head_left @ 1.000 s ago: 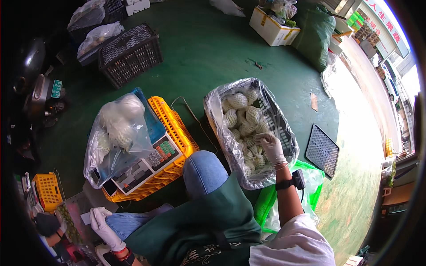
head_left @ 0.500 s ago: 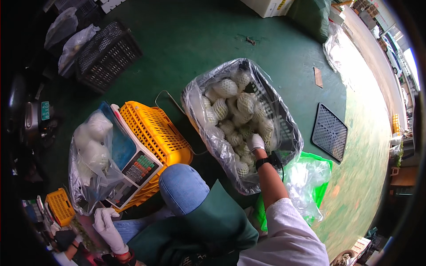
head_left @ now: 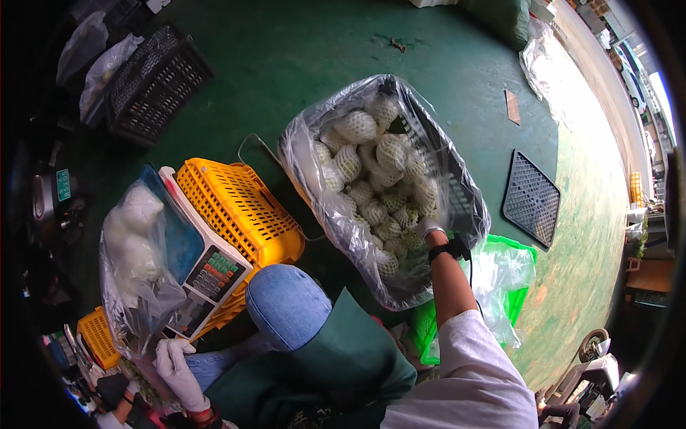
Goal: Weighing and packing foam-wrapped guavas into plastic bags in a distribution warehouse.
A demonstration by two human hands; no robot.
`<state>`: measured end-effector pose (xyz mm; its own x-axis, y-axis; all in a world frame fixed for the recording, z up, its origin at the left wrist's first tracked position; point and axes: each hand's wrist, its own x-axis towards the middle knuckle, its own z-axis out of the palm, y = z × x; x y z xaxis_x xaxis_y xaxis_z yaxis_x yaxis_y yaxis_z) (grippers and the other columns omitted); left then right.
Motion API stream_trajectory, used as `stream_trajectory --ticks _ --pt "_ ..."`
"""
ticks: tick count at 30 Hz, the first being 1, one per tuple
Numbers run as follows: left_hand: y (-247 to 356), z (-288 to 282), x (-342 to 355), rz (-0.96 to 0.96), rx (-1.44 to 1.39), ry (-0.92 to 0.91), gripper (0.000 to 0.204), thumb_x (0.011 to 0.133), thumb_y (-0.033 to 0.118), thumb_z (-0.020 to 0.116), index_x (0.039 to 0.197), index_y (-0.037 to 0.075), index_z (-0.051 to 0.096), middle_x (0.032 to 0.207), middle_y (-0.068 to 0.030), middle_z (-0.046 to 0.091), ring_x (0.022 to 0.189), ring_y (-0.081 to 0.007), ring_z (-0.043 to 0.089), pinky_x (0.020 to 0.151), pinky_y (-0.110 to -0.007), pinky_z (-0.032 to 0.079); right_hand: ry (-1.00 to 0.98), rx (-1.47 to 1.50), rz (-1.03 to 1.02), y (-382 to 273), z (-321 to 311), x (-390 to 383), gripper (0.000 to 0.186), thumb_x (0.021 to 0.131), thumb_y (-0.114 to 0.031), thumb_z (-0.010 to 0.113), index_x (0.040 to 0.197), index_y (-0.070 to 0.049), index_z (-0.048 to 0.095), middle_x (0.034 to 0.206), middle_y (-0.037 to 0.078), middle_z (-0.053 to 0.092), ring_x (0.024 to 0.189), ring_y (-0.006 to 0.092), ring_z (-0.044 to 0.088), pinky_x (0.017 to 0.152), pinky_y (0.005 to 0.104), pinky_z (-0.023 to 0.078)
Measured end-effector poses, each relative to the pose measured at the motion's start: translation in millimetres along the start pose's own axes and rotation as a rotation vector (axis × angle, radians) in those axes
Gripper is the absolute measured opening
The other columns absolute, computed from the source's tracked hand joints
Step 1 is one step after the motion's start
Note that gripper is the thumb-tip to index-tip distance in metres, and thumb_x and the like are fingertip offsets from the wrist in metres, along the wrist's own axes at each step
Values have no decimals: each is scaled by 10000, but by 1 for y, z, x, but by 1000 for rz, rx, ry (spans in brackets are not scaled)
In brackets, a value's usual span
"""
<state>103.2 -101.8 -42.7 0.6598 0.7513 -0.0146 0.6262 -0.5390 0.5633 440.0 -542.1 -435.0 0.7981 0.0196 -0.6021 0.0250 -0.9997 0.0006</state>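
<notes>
My gloved right hand (head_left: 431, 227) reaches into a plastic-lined crate (head_left: 308, 187) of pale fruit (head_left: 389, 151) in white foam nets; its fingers are hidden among them. My gloved left hand (head_left: 174, 365) is closed beside my denim-covered knee (head_left: 288, 304), just below a clear bag (head_left: 133, 257) of pale round items; what it grips, if anything, is unclear. That bag lies at the left end of a scale (head_left: 213, 275) with a keypad and blue pan, set on stacked yellow crates (head_left: 227, 204).
A green crate (head_left: 517, 300) with loose plastic sits right of me, a flat black lattice panel (head_left: 529, 196) beyond it. Black crates (head_left: 153, 86) with bagged goods stand back left, a green sack (head_left: 493, 21) back right. A small yellow crate (head_left: 98, 339) is at lower left, near another person's arm (head_left: 114, 411).
My right hand has gone deeper into the fruit, then slightly rightward, its fingers now hidden. The view has shifted, so the scale and bag appear farther left.
</notes>
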Motion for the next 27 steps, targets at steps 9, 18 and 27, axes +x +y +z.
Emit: stream_trajectory --ticks 9,18,27 --pt "-3 -4 -3 -9 -25 18 180 873 26 472 706 7 537 695 -51 527 690 -168 506 683 -295 391 -138 111 165 -18 51 10 816 499 -487 807 1157 -44 616 1159 209 621 1091 338 604 909 407 507" --pt "-22 -14 -12 -35 -126 41 166 866 14 478 715 9 547 702 -47 522 703 -161 498 697 -291 387 -190 215 74 -34 -8 -35 970 510 -462 860 1261 14 470 1205 183 588 1112 305 584 925 363 486" --pt "-48 -44 -31 -8 -534 361 239 950 31 458 1168 18 555 972 -43 563 860 -124 518 810 -260 416 -656 1892 -446 -90 -145 -168 684 835 -524 615 1355 -115 441 1343 124 507 1227 326 498 1022 527 403"
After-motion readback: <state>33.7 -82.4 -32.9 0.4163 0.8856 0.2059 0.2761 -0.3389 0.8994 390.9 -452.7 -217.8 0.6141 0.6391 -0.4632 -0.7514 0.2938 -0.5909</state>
